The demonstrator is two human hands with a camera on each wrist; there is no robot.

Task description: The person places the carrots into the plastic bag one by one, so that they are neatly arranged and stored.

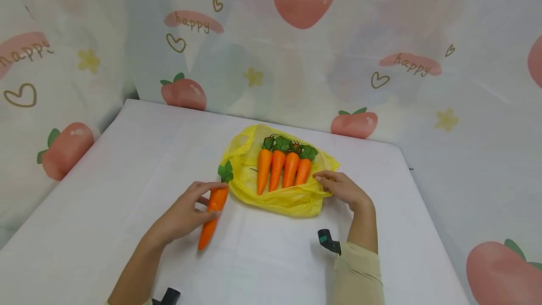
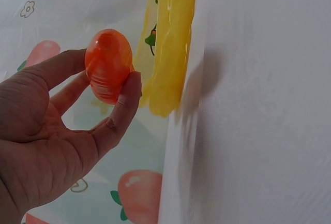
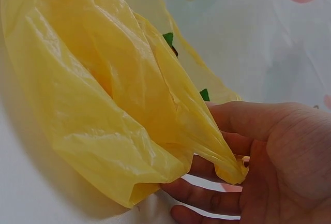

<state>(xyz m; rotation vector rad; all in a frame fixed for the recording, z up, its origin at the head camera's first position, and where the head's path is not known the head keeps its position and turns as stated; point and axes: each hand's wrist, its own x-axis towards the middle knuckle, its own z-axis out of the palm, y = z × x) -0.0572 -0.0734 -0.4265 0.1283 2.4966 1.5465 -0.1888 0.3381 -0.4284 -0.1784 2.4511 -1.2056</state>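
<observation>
My left hand (image 1: 186,213) pinches an orange carrot (image 1: 210,222) between thumb and fingers, just left of a yellow plastic bag (image 1: 288,205). The carrot tilts, its green top (image 1: 226,172) pointing away from me beside the bag's edge. In the left wrist view the carrot (image 2: 107,66) shows end-on, apart from the table. Several more carrots (image 1: 277,168) lie side by side in the open bag, leafy ends at the back. At the bag's right side, my right hand (image 1: 345,189) holds its rim; the right wrist view shows the thumb and fingers around the gathered plastic (image 3: 220,151).
A white-covered table (image 1: 262,258) lies under everything. Behind and beside it hang pale curtains (image 1: 296,69) printed with fruit, hearts and lettering. A black device (image 1: 328,240) sits on the right wrist, and another (image 1: 169,297) is by the left.
</observation>
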